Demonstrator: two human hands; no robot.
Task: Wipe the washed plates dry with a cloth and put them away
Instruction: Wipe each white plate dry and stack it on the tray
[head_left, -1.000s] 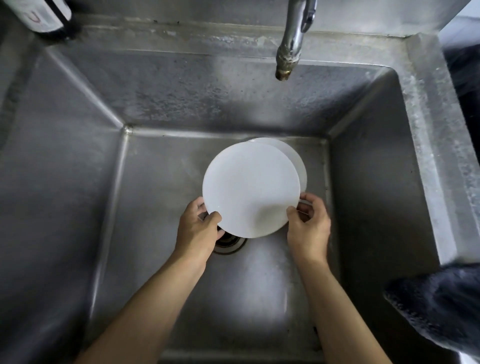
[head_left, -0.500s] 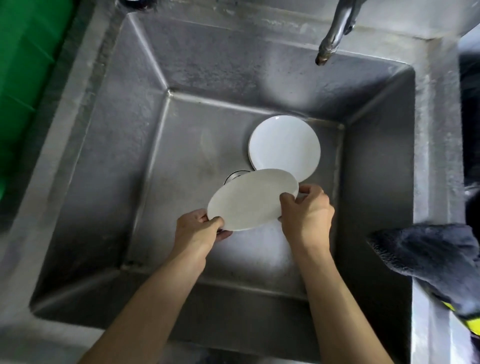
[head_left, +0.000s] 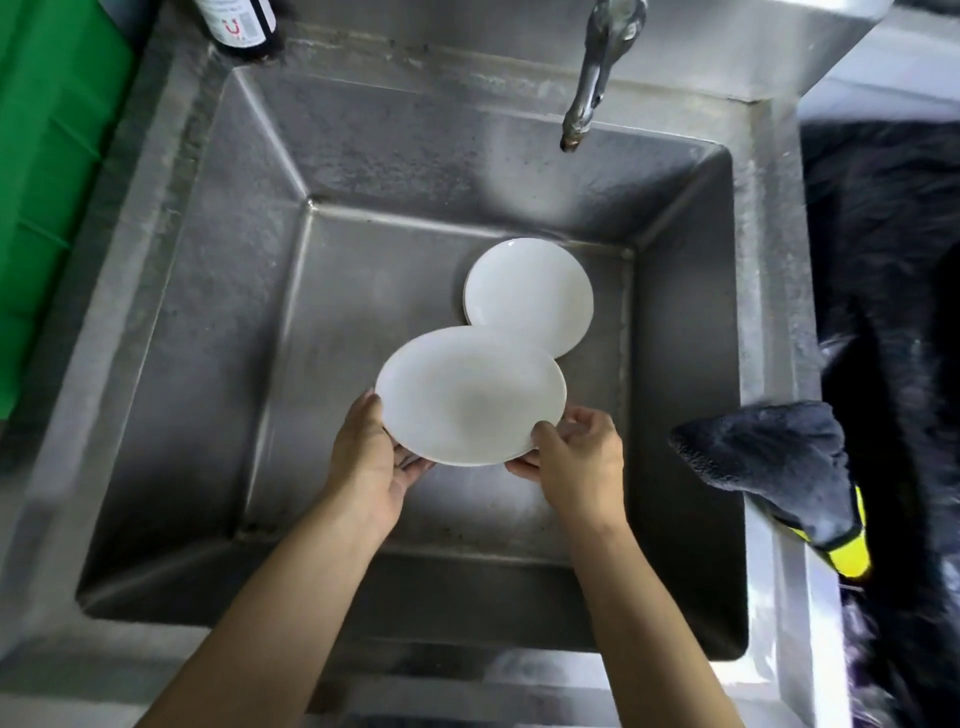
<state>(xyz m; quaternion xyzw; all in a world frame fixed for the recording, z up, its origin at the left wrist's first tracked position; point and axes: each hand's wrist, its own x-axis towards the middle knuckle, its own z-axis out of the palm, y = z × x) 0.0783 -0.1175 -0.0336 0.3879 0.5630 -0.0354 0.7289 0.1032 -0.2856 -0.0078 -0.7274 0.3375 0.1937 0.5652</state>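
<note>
We hold a white plate (head_left: 470, 395) above the sink (head_left: 208, 312), our left hand (head_left: 371, 462) gripping its near left rim and our right hand (head_left: 579, 462) pinching its near right rim. A second plate (head_left: 530, 291) lies on the sink floor toward the far right corner. A dark cloth (head_left: 769, 447) drapes over the sink's right edge.

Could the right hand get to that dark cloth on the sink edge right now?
Probably not yet: the right hand grips the held plate. Nothing stands between it and the dark cloth on the sink rim.
</note>
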